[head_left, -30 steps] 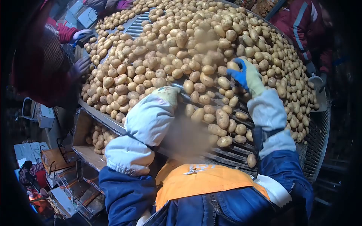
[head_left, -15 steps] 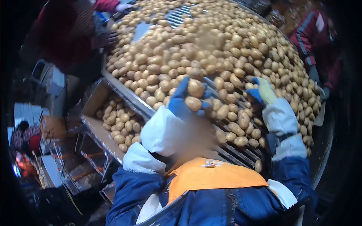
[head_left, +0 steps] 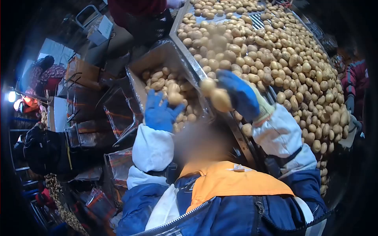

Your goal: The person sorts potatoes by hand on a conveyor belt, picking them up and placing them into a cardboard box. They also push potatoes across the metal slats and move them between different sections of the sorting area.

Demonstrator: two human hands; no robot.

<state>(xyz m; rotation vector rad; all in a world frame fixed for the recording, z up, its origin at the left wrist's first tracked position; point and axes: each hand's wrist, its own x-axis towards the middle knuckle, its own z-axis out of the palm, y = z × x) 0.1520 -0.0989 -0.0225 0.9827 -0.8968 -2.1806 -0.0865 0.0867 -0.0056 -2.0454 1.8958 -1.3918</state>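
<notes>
My left hand (head_left: 162,113), in a blue glove, is over the open cardboard box (head_left: 136,84) with its fingers spread. A blurred potato (head_left: 175,98) is just past its fingertips, above the other potatoes in the box. My right hand (head_left: 241,94), in a blue and pale yellow glove, is at the edge of the sorting table (head_left: 188,49). Its fingers curl around two potatoes (head_left: 221,100), which jut out toward the box. Part of that grip is hidden behind the back of the glove.
A broad heap of potatoes (head_left: 271,59) covers much of the table. The metal rim separates it from the box. Plastic-lined boxes (head_left: 122,112) stand to the left. One person (head_left: 136,8) is at the top and another (head_left: 356,78) at the right edge.
Both hands have moved from the potato heap toward the box. My left hand has let go of its potatoes, and my right hand now holds two. The view has swung left.
</notes>
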